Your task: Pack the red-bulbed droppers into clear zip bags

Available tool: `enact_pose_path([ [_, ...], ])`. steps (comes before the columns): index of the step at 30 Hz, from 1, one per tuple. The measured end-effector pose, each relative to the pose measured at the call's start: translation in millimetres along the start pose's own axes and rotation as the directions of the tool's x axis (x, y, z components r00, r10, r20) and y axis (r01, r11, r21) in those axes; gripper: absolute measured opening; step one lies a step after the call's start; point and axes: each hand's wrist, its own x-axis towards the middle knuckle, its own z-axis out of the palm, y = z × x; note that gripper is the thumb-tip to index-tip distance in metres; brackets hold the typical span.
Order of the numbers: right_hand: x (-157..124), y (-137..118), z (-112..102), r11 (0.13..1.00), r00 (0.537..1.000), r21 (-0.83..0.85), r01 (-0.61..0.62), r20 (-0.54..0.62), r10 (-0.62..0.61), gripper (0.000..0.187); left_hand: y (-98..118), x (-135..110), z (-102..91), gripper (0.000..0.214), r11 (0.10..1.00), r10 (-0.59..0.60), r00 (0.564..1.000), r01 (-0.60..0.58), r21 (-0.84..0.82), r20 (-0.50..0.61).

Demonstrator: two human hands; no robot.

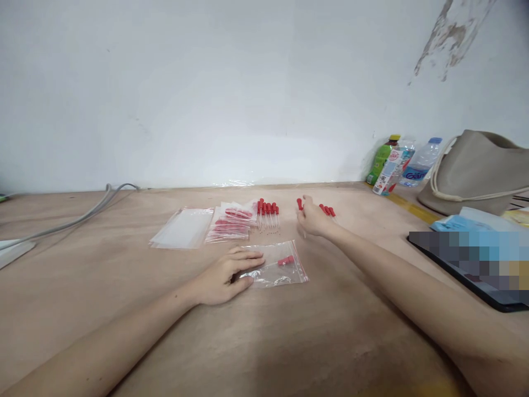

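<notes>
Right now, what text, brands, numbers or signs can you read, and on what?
"Ga…": blue label of the clear plastic blue-capped bottle; remaining letters unclear.
Too small or blurred to read: print on the upright white-and-red carton and the green yellow-capped plastic bottle.
Clear flat plastic zip bag: no readable text.

The droppers (269,209) have bright red bulbs and clear tubes, and the front zip bag (273,275) is transparent, with a red line along its closure. The tabletop (297,336) is light brown with wood grain, the wall (206,82) is greyish white, and one bottle (380,160) is green with a yellow cap.
</notes>
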Motion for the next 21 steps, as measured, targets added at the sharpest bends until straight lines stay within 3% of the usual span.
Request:
enact_pose_path([
  [2,-15,11,-6,0.966,0.998,0.255,0.035,-0.058,-0.021,0.064,0,0,0.1,0.044,1.0,0.006,1.0,-0.006,-0.001,-0.017],
  [5,-38,24,-5,0.789,0.996,0.614,0.003,-0.074,0.054,0.073,1,0,1.6,0.046,1.0,0.016,0.999,-0.016,0.001,-0.033],
  [8,-54,27,4,0.612,0.985,0.79,-0.024,-0.087,0.15,0.065,2,0,2.5,0.049,1.0,0.012,0.999,-0.011,0.005,-0.042],
  [12,-65,22,14,0.472,0.977,0.877,-0.093,-0.012,0.214,0.044,3,0,2.1,0.052,1.0,0.004,0.999,-0.004,0.0,-0.043],
  [21,-88,16,15,0.365,0.98,0.914,-0.177,0.131,0.148,0.034,4,0,3.9,0.054,1.0,0.005,0.997,-0.006,-0.019,-0.073],
])
